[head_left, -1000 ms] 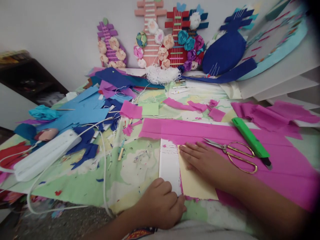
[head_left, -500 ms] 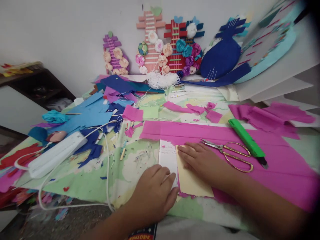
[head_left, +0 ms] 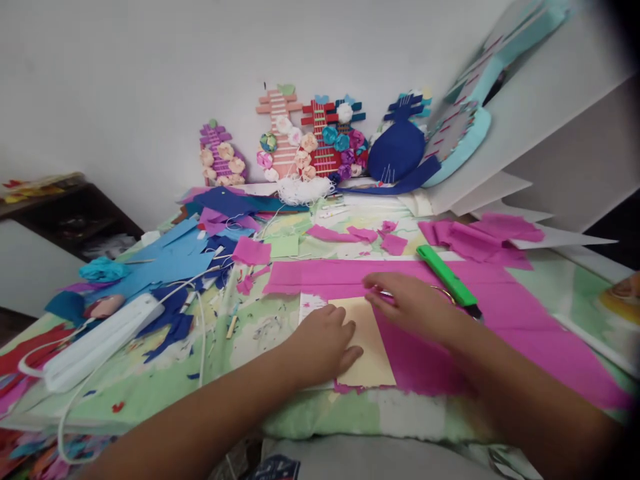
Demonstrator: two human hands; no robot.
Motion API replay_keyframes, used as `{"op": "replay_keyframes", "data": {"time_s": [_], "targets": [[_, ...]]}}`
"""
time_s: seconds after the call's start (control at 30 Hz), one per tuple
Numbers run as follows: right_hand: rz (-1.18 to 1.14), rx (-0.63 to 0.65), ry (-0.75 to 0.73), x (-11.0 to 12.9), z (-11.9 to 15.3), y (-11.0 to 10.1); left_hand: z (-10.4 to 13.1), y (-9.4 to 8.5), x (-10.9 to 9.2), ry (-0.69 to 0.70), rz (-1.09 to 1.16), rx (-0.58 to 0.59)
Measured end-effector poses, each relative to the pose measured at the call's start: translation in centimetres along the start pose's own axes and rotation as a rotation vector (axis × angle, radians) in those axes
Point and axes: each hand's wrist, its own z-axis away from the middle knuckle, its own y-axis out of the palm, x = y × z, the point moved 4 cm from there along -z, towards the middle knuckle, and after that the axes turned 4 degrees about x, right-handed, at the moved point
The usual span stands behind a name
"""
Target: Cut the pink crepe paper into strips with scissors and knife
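the table (head_left: pixel 165 383) is the biggest thing here, covered in a pale green printed cloth whose near edge runs just in front of the person, with a strip of bare cloth between that edge and the work. the far side is crowded: white boards (head_left: pixel 555 140) lean at the right back, paper guitars with paper roses (head_left: pixel 305 137) stand against the wall, and blue paper scraps (head_left: pixel 170 250) pile up at the left. a long sheet of pink crepe paper (head_left: pixel 525 320) lies across the middle and right, its near edge ragged. a white bar-shaped thing with a cord (head_left: pixel 100 340) lies near the left edge. the open room is mostly the cloth between that bar and the hands. on the pink sheet's left end lies a cream card (head_left: pixel 373 363), its near edge close to the table's edge, beside a white strip (head_left: pixel 309 301). the left hand (head_left: pixel 325 340) rests palm down on the card's left side, fingers loosely curled, holding nothing. the right hand (head_left: pixel 407 305) lies flat, fingers spread, at the card's far right corner over the pink sheet. a green utility knife (head_left: pixel 447 283) lies just beyond it, and the gold loop of scissors (head_left: pixel 443 291) peeps out between them.
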Motion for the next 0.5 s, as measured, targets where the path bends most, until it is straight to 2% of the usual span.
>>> {"op": "replay_keyframes", "data": {"time_s": [0.03, 0.1, 0.17, 0.23, 0.27, 0.33, 0.4, 0.43, 0.5], "targets": [[0.084, -0.03, 0.046, -1.1, 0.4, -1.1, -0.3, 0.0, -0.2, 0.011, -0.024, 0.006], [0.201, 0.013, 0.183, -3.6, 1.3, -2.3, -0.9, 0.0, -0.6, 0.037, -0.049, 0.021], [0.241, 0.135, 0.305, -5.8, 2.5, -2.3, -1.3, 0.2, -1.1, 0.052, -0.054, 0.022], [0.194, 0.24, 0.323, -6.9, 3.7, -1.8, -1.3, 0.5, -1.5, 0.042, -0.054, 0.014], [0.163, 0.245, 0.314, -7.1, 4.2, -1.6, -1.3, 0.6, -1.7, 0.037, -0.052, 0.011], [0.149, 0.143, 0.34, -7.6, 5.0, -2.1, -1.0, 0.9, -2.0, 0.034, -0.046, 0.0], [0.219, 0.023, 0.498, -8.8, 5.6, -3.1, -0.8, 1.2, -2.1, 0.039, -0.045, -0.01], [0.257, 0.023, 0.605, -9.6, 5.8, -3.5, -0.7, 1.3, -2.1, 0.043, -0.047, -0.014], [0.278, 0.171, 0.776, -11.2, 5.6, -3.4, -0.6, 1.6, -2.0, 0.049, -0.053, -0.013]]}}
